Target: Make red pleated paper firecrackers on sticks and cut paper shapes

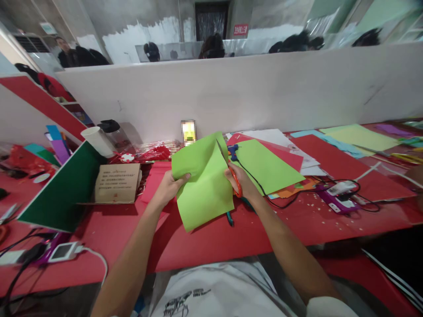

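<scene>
The left hand [170,185] pinches the left edge of a light green paper sheet [203,182], thumb on top, holding it lifted and tilted above the red worktop [211,242]. The right hand [241,180] has its grip clenched through the orange handles of a pair of scissors [231,169], whose blades point up and away into the sheet's right edge, so the paper lies between both hands, just left of the scissors

Lime-green paper sheet [205,185], folded, held up tilted above red counter [198,246]. Orange-handled scissors [231,171], blades open, cutting into sheet's top right edge.
</scene>
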Motion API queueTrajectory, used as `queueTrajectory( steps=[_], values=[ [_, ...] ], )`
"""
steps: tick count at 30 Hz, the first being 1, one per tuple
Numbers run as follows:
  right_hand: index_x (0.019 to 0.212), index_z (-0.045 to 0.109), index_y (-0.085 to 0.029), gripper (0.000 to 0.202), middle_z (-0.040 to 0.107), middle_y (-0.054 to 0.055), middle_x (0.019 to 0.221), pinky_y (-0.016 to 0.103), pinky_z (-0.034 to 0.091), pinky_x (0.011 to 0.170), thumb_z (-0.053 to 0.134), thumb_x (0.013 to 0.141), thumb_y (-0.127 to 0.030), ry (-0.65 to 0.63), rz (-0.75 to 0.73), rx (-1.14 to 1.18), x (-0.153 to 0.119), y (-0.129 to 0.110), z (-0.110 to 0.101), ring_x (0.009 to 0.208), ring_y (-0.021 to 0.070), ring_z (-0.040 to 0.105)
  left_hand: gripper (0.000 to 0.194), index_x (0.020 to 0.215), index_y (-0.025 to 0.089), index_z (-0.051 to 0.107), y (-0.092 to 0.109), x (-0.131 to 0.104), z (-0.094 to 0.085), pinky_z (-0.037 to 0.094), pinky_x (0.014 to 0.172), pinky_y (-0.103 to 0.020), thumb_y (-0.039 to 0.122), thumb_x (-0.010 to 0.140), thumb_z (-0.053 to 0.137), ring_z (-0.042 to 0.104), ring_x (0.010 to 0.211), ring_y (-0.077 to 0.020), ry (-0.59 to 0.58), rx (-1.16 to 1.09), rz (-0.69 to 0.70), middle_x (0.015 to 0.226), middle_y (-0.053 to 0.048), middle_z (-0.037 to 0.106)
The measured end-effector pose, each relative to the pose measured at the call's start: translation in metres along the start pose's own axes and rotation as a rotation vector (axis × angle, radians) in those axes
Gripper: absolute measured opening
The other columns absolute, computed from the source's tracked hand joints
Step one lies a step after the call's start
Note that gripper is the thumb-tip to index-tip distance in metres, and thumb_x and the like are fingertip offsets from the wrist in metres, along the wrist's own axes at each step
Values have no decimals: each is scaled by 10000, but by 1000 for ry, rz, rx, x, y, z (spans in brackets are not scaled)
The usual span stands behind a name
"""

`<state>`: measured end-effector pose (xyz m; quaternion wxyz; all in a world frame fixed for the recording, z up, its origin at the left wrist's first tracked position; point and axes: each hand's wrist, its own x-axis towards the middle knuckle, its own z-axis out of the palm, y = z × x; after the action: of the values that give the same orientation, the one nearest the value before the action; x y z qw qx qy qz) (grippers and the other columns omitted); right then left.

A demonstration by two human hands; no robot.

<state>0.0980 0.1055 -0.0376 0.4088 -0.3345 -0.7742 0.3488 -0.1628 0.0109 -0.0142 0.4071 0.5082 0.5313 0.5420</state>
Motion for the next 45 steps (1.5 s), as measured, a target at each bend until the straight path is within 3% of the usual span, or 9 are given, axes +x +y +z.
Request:
queueTrajectory(
  steps=[10, 20, 32, 38, 45],
  values=[
    [746, 398, -267, 618, 430, -25, 651, 321, 322, 581, 545, 909, -844, 33, 35, 41, 1, -1, 2, 622, 183, 427, 639, 1105, 154, 811, -5, 2, -1, 611, 941, -435, 646, 707, 903, 772, 1056, -325, 5, 12, 30, 1221, -148, 812],
    [808, 465, -257, 592, 511, 7, 728, 351, 390, 659, 491, 944, -832, 14, -23, 32, 2, 2, 1, 677, 209, 480, 683, 1111, 138, 808, -1, -1, 1, 622, 899, -426, 662, 686, 914, 779, 1032, -337, -37, 2, 2, 1124, -144, 833],
    [817, 487, -246, 515, 507, -16, 700, 327, 373, 629, 577, 933, -739, 17, 38, 104, 1, -2, 2, 658, 192, 478, 678, 1125, 143, 809, -1, -1, 1, 625, 908, -429, 659, 696, 908, 782, 1045, -341, -40, 5, -1, 1165, -150, 827],
    [819, 468, -252, 545, 550, 9, 749, 344, 409, 661, 532, 942, -778, 29, -16, 80, 2, -2, 1, 685, 202, 502, 695, 1082, 147, 824, 0, -1, 2, 630, 871, -419, 686, 654, 917, 787, 981, -329, -69, 10, -24, 1085, -137, 840],
    [776, 445, -259, 539, 497, -10, 684, 343, 374, 641, 531, 950, -762, 70, 12, 30, 1, 1, 3, 666, 203, 466, 671, 1059, 144, 825, 0, -2, 1, 633, 847, -408, 684, 669, 908, 784, 959, -318, -74, 21, -26, 1063, -132, 843]
  ],
)
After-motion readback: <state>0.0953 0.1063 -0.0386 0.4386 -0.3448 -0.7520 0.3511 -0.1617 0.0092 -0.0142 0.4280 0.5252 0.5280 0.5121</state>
